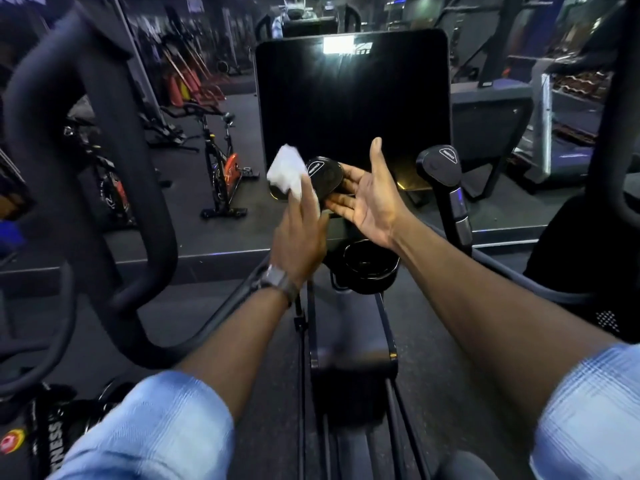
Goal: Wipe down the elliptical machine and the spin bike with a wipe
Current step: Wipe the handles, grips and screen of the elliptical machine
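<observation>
A: Just beside the pinch, the left hand (299,237) nips the white wipe (289,173) against the inner grip's cap (323,180).

B: Right hand (367,199) spread flat, cradling that cap, probably steadying it. Spin bike (221,164) waits well left.

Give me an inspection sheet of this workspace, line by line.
Surface: dark console screen, off, with glare at the top.
Job's things: white wipe pressed on the left handle knob; spin bike stands apart on the floor to the left.
Clutter: empty cup holder below the console.
Grippers: left hand holds the wipe; right hand open, fingers steadying the knob.
Cables: nothing seen.
Surroundings: dim gym, right handle knob, other machines behind.
</observation>
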